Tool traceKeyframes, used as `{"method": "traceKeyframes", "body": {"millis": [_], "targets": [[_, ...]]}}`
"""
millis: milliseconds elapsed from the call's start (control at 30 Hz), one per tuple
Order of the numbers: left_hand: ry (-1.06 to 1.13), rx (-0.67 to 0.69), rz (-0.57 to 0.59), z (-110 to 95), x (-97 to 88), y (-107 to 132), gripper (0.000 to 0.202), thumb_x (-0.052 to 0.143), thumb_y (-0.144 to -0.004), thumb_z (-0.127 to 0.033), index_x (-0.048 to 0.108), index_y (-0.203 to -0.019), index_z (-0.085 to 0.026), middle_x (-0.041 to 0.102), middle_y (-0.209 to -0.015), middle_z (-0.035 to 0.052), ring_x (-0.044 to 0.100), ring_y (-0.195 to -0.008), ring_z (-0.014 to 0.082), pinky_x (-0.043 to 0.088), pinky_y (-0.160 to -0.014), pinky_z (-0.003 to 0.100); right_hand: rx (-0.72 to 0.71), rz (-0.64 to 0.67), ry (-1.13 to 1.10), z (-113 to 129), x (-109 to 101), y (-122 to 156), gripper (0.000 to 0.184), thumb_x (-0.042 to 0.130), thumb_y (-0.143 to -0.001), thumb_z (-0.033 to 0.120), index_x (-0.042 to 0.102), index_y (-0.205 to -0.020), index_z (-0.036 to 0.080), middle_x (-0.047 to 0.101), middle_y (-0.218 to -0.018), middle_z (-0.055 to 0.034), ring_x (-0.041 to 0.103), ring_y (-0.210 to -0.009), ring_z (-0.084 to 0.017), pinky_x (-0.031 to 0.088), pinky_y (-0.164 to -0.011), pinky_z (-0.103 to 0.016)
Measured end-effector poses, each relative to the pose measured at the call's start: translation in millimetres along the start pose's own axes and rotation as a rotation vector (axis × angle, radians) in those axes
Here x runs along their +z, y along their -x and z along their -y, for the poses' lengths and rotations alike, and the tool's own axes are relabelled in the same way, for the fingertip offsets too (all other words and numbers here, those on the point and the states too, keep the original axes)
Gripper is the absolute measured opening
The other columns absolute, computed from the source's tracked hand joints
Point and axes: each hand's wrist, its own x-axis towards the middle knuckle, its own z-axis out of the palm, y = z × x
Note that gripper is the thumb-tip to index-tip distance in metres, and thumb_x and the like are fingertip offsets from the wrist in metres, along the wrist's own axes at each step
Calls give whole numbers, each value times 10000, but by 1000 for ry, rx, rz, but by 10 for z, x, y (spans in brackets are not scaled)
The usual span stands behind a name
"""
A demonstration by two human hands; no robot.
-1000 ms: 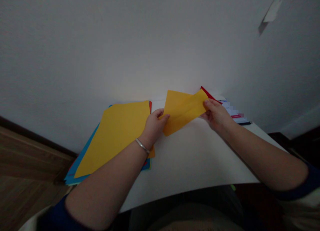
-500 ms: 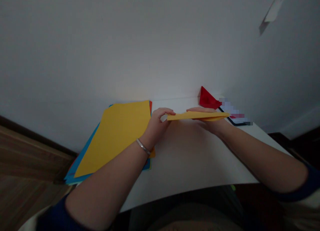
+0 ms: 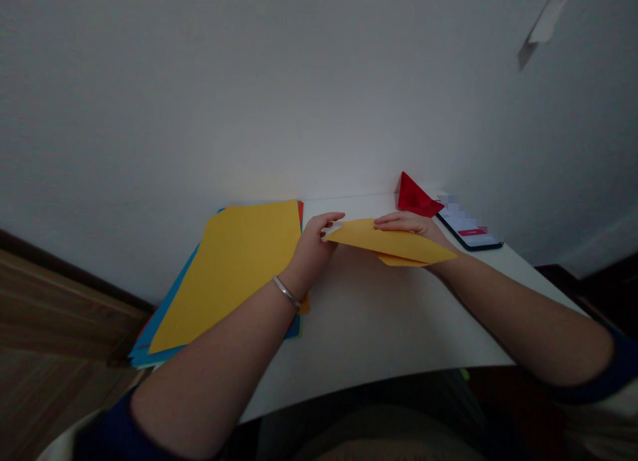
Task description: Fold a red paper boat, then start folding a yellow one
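A folded piece of yellow paper [image 3: 379, 237] is held up between both hands, above the white table. Its near side shows a layered flap below the long edge, and it tapers to a point at the right. My left hand [image 3: 321, 234], with a silver bangle at the wrist, grips the left end; its index finger is raised off the paper, and the thumb is mostly hidden. Over the far edge lie the fingers of my right hand [image 3: 406, 223]; its palm and thumb are covered by the paper.
At the left lies a stack of coloured sheets, a yellow sheet [image 3: 234, 268] on top and blue ones beneath. A red folded paper piece [image 3: 415, 196] stands near the wall, next to a phone [image 3: 471, 228] with its screen lit. The white table [image 3: 369, 341] meets the wall behind.
The yellow paper has tilted so more of its near face shows, its right end lower. My left index finger has lifted, and my right fingers show further over the paper.
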Motion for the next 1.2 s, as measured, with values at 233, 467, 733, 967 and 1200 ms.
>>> {"method": "traceKeyframes", "body": {"millis": [233,467,733,967,1200], "targets": [[139,-263,-142,-46,-38,-44,310,398,-818,-108,633,-1014,-155,669,-1090,85,624,-977,174,497,-875,342,-72,49,658,17,-46,3,298,571,-819,177,747,-1056,224,717,-1123,-78,621,-1052,-265,455,-915,-421],[-344,175,263,-267,-3,74,317,450,-924,-352,666,-1089,-188,696,-1110,83,610,-1043,229,436,-939,390,-72,204,1076,226,50,-8,265,577,-829,205,746,-1034,213,741,-1019,-89,614,-932,-278,389,-764,-412],[-803,377,545,-403,39,245,662,521,-834,-642,546,-1300,-172,580,-1331,138,507,-1220,326,290,-1064,501,-58,241,1069,286,123,-14,365,608,-796,464,758,-984,190,726,-933,-102,586,-902,-290,419,-767,-412],[-902,320,480,-304,1,166,303,495,-844,-247,602,-1104,-133,623,-1236,138,577,-1119,275,370,-1017,445,-113,274,887,168,121,-2,379,557,-849,397,694,-1150,214,694,-1125,-93,599,-1011,-261,458,-865,-391],[-952,270,426,-311,-32,149,304,527,-816,-293,608,-1061,-131,668,-1014,127,605,-957,289,448,-865,420,-108,361,811,119,61,3,429,564,-819,301,649,-1228,198,651,-1257,-81,596,-1099,-267,468,-926,-403]]}}
